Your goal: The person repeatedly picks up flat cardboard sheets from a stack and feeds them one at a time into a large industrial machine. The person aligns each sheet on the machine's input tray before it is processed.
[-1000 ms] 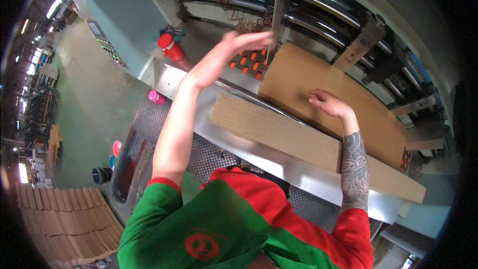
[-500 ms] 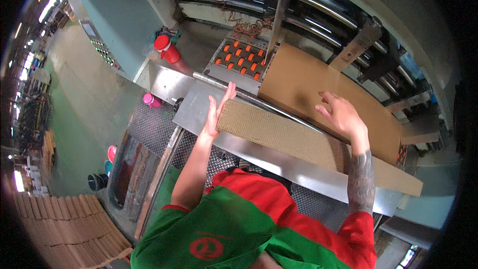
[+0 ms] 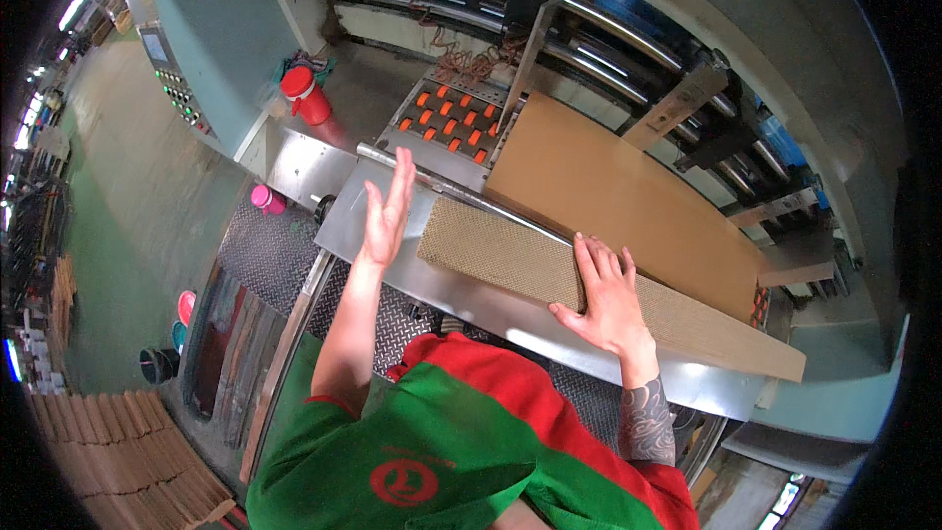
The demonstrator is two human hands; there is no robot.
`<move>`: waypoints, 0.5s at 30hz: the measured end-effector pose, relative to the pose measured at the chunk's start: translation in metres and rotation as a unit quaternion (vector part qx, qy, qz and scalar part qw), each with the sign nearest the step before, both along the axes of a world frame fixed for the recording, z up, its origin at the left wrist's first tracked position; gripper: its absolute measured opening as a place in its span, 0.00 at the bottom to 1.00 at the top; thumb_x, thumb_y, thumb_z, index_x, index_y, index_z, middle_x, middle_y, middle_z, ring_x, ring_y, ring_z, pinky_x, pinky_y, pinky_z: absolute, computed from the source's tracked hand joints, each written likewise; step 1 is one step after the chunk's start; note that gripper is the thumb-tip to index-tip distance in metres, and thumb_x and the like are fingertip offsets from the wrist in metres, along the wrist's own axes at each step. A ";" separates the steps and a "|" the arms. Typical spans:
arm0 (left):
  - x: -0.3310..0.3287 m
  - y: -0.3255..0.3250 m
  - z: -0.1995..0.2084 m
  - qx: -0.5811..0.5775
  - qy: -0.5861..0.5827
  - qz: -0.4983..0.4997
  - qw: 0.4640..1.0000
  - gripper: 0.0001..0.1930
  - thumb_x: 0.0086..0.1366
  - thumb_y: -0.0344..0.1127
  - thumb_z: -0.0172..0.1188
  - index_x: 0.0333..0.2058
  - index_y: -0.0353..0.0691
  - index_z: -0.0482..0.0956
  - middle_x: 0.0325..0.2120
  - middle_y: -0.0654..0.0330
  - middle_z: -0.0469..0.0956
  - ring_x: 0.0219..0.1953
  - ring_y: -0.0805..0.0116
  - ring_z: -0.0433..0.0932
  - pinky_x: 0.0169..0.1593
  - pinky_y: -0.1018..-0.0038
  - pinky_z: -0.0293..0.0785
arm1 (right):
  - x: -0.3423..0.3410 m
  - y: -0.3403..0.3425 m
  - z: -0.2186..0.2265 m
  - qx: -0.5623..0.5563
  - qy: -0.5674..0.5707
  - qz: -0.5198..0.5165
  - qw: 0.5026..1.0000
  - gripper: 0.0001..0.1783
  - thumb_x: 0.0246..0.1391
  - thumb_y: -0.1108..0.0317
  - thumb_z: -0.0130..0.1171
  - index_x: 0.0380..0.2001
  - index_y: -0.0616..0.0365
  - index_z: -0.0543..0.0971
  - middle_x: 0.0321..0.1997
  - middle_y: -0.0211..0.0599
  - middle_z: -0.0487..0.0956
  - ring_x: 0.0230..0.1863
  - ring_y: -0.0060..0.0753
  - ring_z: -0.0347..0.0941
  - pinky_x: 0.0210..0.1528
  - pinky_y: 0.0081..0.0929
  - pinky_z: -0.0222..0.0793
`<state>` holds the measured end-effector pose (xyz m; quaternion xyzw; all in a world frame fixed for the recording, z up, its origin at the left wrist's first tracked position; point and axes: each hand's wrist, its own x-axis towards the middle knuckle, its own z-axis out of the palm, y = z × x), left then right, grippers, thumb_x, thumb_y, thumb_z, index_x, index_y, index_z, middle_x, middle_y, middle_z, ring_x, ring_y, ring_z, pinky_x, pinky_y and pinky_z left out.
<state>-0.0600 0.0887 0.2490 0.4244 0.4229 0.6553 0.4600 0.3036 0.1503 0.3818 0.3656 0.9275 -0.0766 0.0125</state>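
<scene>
steadying the cardboard stack (image 3: 500, 250) calls for even pressure from the right hand (image 3: 604, 299), spread unclenched across it; the left hand (image 3: 387, 216), empty, stands near its ten-o'clock end.

Green floor (image 3: 113, 226), bright light strip (image 3: 81, 0), grey-green cabinet (image 3: 216, 29)

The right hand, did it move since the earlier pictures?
Yes. Judged against the orange rollers, the right hand has moved down the view, onto the cardboard stack.
</scene>
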 end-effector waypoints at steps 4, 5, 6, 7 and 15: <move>0.012 -0.008 0.010 -0.016 0.008 -0.092 0.996 0.51 0.71 0.79 0.14 0.80 0.48 0.33 0.82 0.58 0.32 0.83 0.59 0.30 0.80 0.59 0.20 | 0.001 -0.008 -0.001 -0.023 0.025 -0.004 0.999 0.64 0.48 0.32 0.69 0.77 0.60 0.56 0.76 0.50 0.64 0.79 0.50 0.57 0.80 0.61 0.46; 0.011 -0.009 0.013 -0.002 -0.011 -0.020 1.000 0.51 0.71 0.79 0.15 0.80 0.47 0.33 0.82 0.58 0.32 0.83 0.59 0.31 0.81 0.59 0.21 | 0.001 -0.009 -0.001 -0.029 0.027 -0.006 0.999 0.64 0.48 0.32 0.69 0.77 0.60 0.56 0.75 0.50 0.65 0.78 0.51 0.57 0.79 0.60 0.46; 0.010 -0.011 0.015 0.007 -0.008 0.022 1.000 0.52 0.71 0.79 0.15 0.80 0.47 0.34 0.82 0.58 0.33 0.83 0.58 0.32 0.81 0.59 0.22 | 0.001 -0.009 -0.002 -0.035 0.024 -0.013 0.999 0.64 0.47 0.32 0.70 0.77 0.60 0.57 0.75 0.50 0.66 0.78 0.51 0.58 0.79 0.59 0.47; 0.011 -0.011 0.016 0.016 -0.027 0.093 0.995 0.52 0.71 0.79 0.15 0.80 0.46 0.34 0.82 0.58 0.33 0.83 0.58 0.32 0.81 0.59 0.22 | 0.002 -0.009 -0.003 -0.036 0.035 -0.008 0.999 0.64 0.47 0.32 0.70 0.77 0.60 0.57 0.74 0.50 0.66 0.77 0.52 0.59 0.78 0.59 0.49; 0.016 -0.006 0.011 0.008 -0.053 0.023 0.998 0.52 0.71 0.79 0.16 0.80 0.46 0.35 0.82 0.59 0.35 0.82 0.61 0.34 0.81 0.61 0.24 | 0.000 -0.006 -0.003 -0.023 0.053 -0.013 0.998 0.61 0.46 0.35 0.73 0.75 0.60 0.62 0.69 0.52 0.70 0.71 0.56 0.64 0.74 0.56 0.56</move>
